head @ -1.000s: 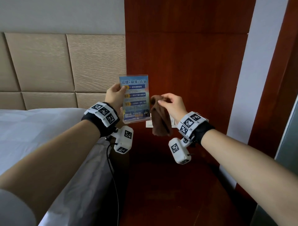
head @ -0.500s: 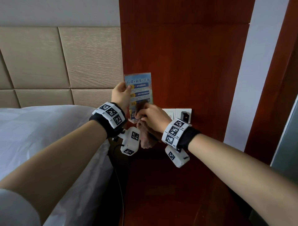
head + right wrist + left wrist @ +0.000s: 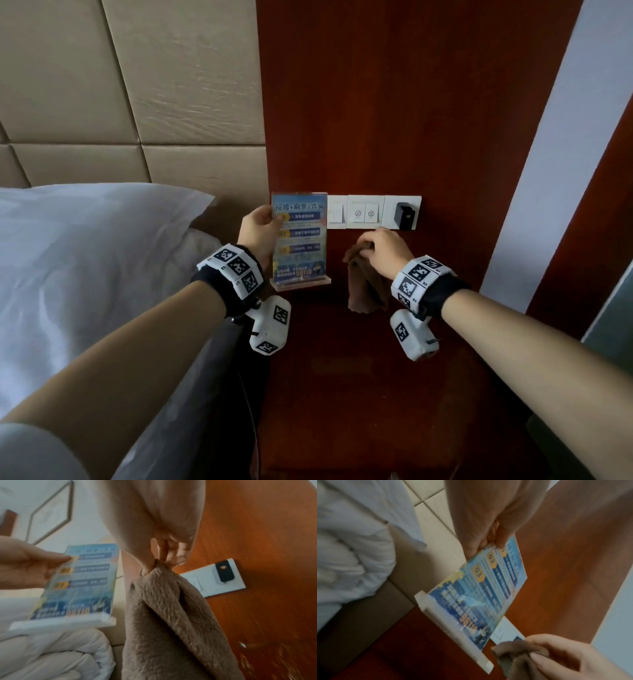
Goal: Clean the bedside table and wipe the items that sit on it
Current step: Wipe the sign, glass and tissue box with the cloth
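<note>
Fingers of our left hand (image 3: 257, 229) pinch the acrylic sign stand (image 3: 299, 240) upright above the surface (image 3: 359, 394); beside it, well apart, our right hand (image 3: 383, 253) grips the hanging brown cloth (image 3: 364, 291).

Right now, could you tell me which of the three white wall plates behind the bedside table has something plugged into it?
The rightmost wall plate, above the right hand: a black charger sits in it. The other two carry only switches.
</note>
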